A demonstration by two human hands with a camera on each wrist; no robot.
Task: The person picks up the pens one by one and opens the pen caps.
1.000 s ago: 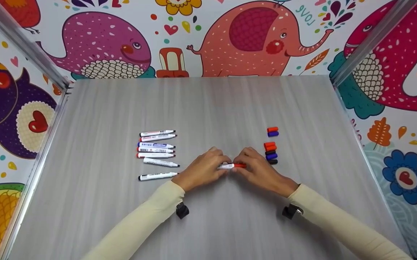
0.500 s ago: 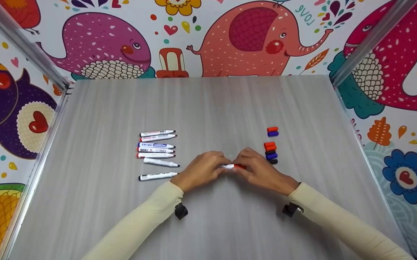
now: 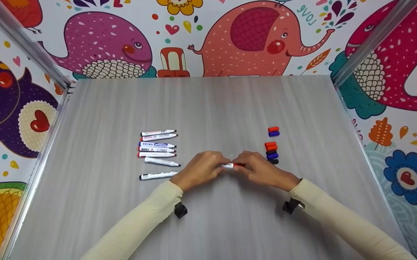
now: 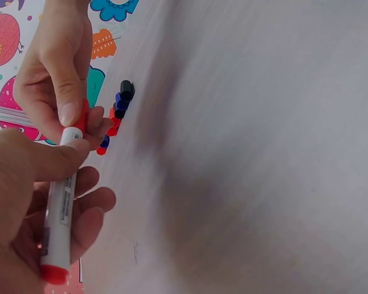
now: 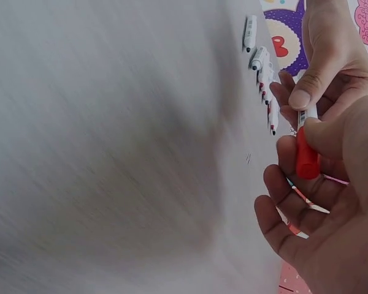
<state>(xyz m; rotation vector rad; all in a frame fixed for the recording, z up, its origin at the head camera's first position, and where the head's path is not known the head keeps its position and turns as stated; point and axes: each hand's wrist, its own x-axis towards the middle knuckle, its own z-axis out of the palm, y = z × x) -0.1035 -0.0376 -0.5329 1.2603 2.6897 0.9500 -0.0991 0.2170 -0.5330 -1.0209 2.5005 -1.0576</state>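
Over the middle of the table, my left hand grips the white barrel of a marker that has a red end plug. My right hand pinches the red cap at the marker's other end, between thumb and forefinger. In both wrist views the cap sits on the marker, its rim against the white barrel. The two hands nearly meet in the head view, where they hide most of the marker.
Several uncapped white markers lie in a column left of the hands, tips to the right. Loose red, blue and black caps form a column to the right. Patterned panels and metal posts border the grey table.
Both hands stay together at the marker. Less of the marker shows between them now, and the right hand's fingers have come slightly closer to the left hand.
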